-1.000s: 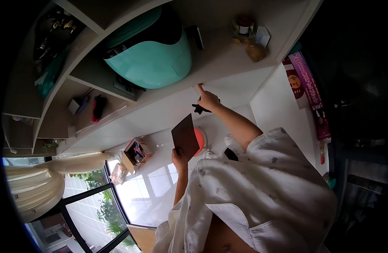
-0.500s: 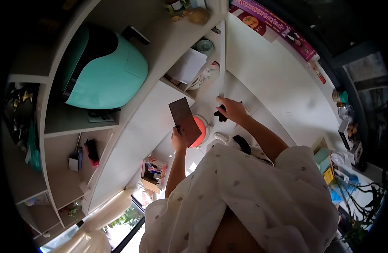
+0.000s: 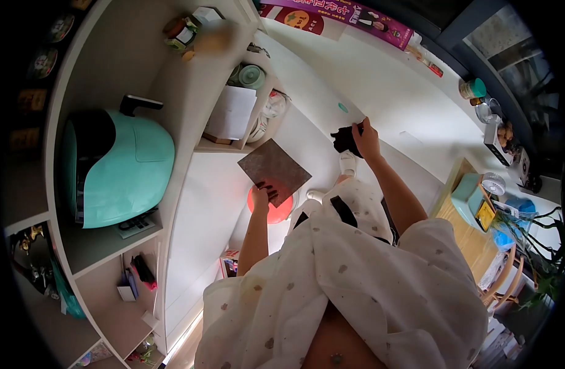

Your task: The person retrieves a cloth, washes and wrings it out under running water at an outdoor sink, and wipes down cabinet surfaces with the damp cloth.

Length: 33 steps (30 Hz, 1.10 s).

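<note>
My left hand point(image 3: 262, 195) grips the lower edge of a thin, dark, translucent square sheet point(image 3: 274, 171). Through and below the sheet shows a round red seat point(image 3: 275, 209). My right hand point(image 3: 366, 139), at the right of the sheet, is closed on a crumpled black cloth point(image 3: 345, 141), which hangs at its left side. The two hands are well apart. An open cabinet door point(image 3: 319, 83) stands beyond the right hand. Inside the opened cupboard are white papers point(image 3: 231, 112) and a green round container point(image 3: 251, 77).
A turquoise appliance point(image 3: 129, 169) stands on the shelf at the left, with jars point(image 3: 181, 34) above it. Along the right ledge are a green-lidded jar point(image 3: 472, 88) and a small fan point(image 3: 493, 184). A wooden table point(image 3: 473, 246) and a plant point(image 3: 543, 246) are at the right.
The view has turned rightward. The cabinet door, closed at first, has swung open. My right hand has left the door's edge with the black cloth. The sheet now shows more of its face.
</note>
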### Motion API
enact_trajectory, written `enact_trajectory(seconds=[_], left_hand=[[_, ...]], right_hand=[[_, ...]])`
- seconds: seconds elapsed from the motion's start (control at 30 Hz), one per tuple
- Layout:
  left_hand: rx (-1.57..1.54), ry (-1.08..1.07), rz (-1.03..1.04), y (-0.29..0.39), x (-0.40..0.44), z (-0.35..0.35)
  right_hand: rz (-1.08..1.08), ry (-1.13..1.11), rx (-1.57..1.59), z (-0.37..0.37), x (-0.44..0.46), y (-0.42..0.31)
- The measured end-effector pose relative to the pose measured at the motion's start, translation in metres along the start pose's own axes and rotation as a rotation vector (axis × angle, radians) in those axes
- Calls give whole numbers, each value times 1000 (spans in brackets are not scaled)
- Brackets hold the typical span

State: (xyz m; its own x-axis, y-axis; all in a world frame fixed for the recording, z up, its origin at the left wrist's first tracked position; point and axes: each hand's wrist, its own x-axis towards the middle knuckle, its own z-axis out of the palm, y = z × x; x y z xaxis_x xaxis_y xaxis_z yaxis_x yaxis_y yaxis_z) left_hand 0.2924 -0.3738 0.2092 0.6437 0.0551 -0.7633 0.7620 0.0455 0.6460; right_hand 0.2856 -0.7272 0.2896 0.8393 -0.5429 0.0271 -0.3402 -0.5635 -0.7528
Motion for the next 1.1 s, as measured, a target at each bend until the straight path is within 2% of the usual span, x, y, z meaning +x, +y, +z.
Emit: enact_trajectory(seconds=[0.17,0.27,0.43,0.6,0.67,0.7,0.77,0.8,0.87,0.9,1.03,1.1], left_hand=[[-225,-65,-25,-15,49,10],[-289,-56,-79,-19,86,19],[-328,34,-50,-9,133,48],[-240,87,-72,14,161,86],[16,82,-62,16,176,98],[13,82,-67,16,183,103],[334,107,121,22,187,118],[333,110,110,27,185,123],[737,270,344,43,177,139],[898,352,496,15,211,123],[827,373,543,59,187,155],[786,376,647,76,185,169]], right_hand=[[136,113,116,12,21,24],[196,101,144,23,28,43],[328,10,176,45,33,80],[396,-22,121,62,38,105],[458,-19,142,70,42,114],[432,25,153,73,44,118],[442,13,147,78,47,129],[457,-1,144,80,46,135],[472,16,137,83,45,133],[482,42,137,83,45,131],[465,28,117,82,46,134],[498,31,116,80,49,128]])
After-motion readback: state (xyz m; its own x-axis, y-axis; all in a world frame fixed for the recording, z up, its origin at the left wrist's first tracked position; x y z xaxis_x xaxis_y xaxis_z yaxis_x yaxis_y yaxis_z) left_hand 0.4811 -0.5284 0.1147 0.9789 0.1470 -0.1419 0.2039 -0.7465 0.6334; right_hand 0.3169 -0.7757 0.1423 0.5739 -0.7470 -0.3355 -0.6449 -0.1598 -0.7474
